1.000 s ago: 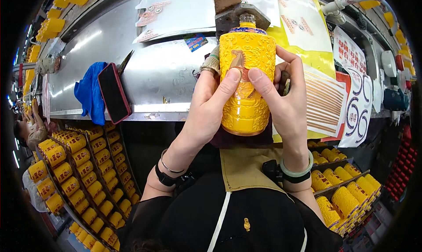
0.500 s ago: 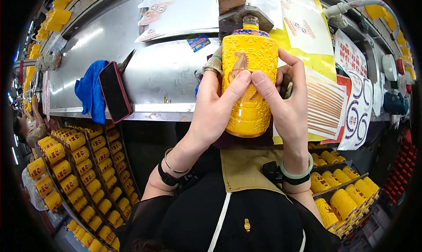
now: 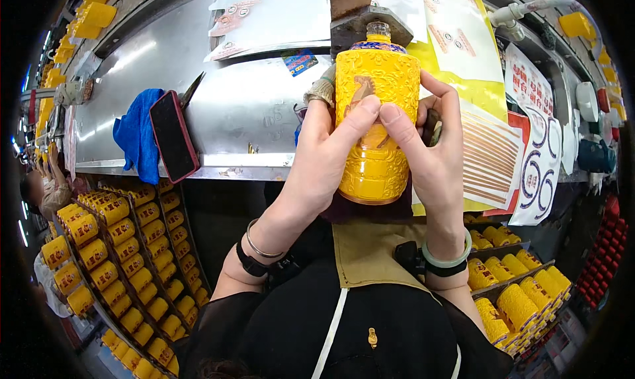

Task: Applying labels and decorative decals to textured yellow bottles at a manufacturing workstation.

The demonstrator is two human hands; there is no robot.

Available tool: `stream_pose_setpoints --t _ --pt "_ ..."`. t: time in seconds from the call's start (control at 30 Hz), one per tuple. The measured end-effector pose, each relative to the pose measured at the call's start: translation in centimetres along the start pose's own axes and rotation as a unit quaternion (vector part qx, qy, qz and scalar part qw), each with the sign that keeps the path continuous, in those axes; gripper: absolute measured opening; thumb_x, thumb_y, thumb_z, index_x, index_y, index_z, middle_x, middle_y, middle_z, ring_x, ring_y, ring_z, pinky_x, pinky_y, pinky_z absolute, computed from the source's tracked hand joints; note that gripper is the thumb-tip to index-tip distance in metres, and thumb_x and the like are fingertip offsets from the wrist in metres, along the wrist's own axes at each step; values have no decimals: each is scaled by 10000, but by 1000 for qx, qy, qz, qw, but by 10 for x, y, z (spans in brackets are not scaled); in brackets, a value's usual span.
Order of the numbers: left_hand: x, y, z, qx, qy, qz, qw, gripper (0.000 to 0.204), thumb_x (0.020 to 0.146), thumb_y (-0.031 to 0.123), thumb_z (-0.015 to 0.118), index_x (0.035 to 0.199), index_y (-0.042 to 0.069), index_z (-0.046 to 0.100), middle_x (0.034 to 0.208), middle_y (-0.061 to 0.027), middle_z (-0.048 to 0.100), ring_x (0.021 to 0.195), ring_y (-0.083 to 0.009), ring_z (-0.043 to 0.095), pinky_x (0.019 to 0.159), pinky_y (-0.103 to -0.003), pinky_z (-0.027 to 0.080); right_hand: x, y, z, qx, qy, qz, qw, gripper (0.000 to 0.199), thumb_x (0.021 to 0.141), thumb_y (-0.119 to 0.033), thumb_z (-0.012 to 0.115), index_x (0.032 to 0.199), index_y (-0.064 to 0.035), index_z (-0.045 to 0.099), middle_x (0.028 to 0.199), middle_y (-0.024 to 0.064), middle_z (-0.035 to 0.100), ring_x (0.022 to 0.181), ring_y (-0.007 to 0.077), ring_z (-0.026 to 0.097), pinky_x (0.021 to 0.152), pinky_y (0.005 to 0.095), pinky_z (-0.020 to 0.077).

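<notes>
A yellow embossed bottle [image 3: 377,170] with a clear glass neck and a blue patterned shoulder lies between my hands, its neck pointing away from me. My left hand [image 3: 324,147] grips it from the left, with a glove-like cloth on the fingers behind it. From the right, my right hand [image 3: 433,151] holds it too, fingers curled round the side. Both thumbs press on the bottle's front, over a brown horse-shaped decal [image 3: 362,88] that the left thumb partly covers. At the neck end is a dark metal block [image 3: 344,32].
On the metal bench [image 3: 245,108] lie a phone [image 3: 173,137], a blue cloth [image 3: 137,131] and decal sheets [image 3: 271,15]. Striped strips [image 3: 486,157] and a sheet with dark curved decals [image 3: 534,170] are at right. Racks of yellow bottles [image 3: 122,233] stand low left and right [image 3: 522,299].
My left thumb has shifted slightly up and right, covering more of the horse decal. The bottle has moved only a little; both hands keep their hold.
</notes>
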State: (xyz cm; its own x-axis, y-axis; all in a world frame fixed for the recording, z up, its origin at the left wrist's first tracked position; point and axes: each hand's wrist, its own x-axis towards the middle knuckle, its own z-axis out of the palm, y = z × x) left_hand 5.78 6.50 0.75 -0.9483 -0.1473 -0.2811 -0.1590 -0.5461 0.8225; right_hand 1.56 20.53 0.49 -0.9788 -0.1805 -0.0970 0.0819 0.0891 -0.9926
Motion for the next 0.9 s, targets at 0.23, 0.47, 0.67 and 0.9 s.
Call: stream_pose_setpoints --t 0.23,0.47,0.67,0.9 --pt "2 -8 -21 93 -13 71 993 672 1017 234 674 1529 -30 328 1419 -134 514 1302 -187 520 1088 -340 459 -1 16 -10 59 -53 0 997 559 1030 -154 626 1518 11 410 941 -17 476 841 68 457 775 209 389" --pt "-2 -14 -9 250 71 67 963 931 888 470 773 1356 -216 351 1237 -325 590 1179 -358 617 987 -408 502 0 38 -27 111 -64 21 992 569 1103 -382 490 1537 -21 416 1518 174 460 1396 273 461 1185 400 348" --pt "2 -31 -10 252 74 96 960 862 915 515 730 1270 -201 404 1184 -338 585 1100 -352 627 932 -407 493 -2 23 -24 -76 -37 -35 996 559 1066 -420 568 1420 14 554 1390 215 593 1191 311 602 989 410 522" --pt "4 -23 -3 253 82 101 959 814 871 518 741 1195 -173 458 1087 -332 627 1029 -411 658 909 -438 514 -1 18 -18 -15 -26 -18 999 538 1077 -408 545 1435 -6 541 1402 212 583 1198 302 600 994 412 516"
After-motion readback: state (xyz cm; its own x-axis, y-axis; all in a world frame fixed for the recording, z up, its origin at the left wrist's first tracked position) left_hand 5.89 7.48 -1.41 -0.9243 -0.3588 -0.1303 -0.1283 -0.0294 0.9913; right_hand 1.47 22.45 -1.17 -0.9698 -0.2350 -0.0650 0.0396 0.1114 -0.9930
